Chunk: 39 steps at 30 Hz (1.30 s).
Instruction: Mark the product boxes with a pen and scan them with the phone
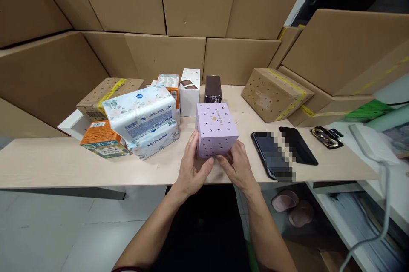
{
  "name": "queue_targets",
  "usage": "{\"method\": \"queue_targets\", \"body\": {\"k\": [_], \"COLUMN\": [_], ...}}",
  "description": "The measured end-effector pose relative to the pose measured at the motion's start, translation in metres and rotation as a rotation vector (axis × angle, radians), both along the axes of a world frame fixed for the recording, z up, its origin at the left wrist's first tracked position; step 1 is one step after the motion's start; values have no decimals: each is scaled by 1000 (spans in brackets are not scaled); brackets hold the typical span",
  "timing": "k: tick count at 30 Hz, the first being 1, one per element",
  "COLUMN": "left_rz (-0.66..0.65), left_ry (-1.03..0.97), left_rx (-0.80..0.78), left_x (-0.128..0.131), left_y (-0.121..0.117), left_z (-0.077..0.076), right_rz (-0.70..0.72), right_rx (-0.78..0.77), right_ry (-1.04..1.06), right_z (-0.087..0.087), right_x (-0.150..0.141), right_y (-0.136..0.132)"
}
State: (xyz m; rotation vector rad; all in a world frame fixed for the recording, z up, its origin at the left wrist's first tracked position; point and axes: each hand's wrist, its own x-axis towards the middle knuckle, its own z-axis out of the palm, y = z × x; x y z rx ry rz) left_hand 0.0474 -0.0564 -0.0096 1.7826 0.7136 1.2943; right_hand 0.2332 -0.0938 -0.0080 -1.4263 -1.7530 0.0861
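A lilac cube-shaped box (pixel 216 129) with small dark dots and a gold mark on top rests near the front edge of the pale wooden table (pixel 64 161). My left hand (pixel 193 165) grips its lower left corner, fingers along the side. My right hand (pixel 238 163) holds its lower right corner, fingers curled against the front face. Both hands are closed on the box.
Left of the box lie stacked tissue packs (pixel 143 116), orange cartons (pixel 100 138), a white box (pixel 189 91) and a dark box (pixel 213 89). To the right: two phones (pixel 271 153), a perforated cardboard box (pixel 275 93), a gold-ringed object (pixel 326 137). Large cartons wall the back.
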Motion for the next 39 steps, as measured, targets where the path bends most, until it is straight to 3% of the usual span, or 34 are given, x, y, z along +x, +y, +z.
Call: {"method": "queue_targets", "body": {"k": [4,8,11,14,17,23,29,34,39], "left_rz": [23,40,46,42,36,59,123,180,215], "left_ry": [-16,-50,-70,-89,-104,-68,-2,74,110], "left_rx": [-19,-101,-157,-186,-197,-175,-121,-169,-165], "left_x": [1,2,4,4,5,4,2,2,2], "left_y": [-1,-1,1,2,1,1,1,0,-1], "left_z": [-1,-3,-6,-8,-8,-8,-11,-5,-1], "right_rz": [-37,-308,-396,-348,-297,-348,-250,-312,-89], "right_rx": [24,50,-167,-419,-455,-284,141,382,415], "right_ry": [77,133,37,-86,-105,62,771,927,930], "right_z": [1,1,8,17,20,6,4,41,93], "right_x": [2,14,23,27,26,34,38,29,8], "right_y": [0,9,19,28,34,27,26,32,30]}}
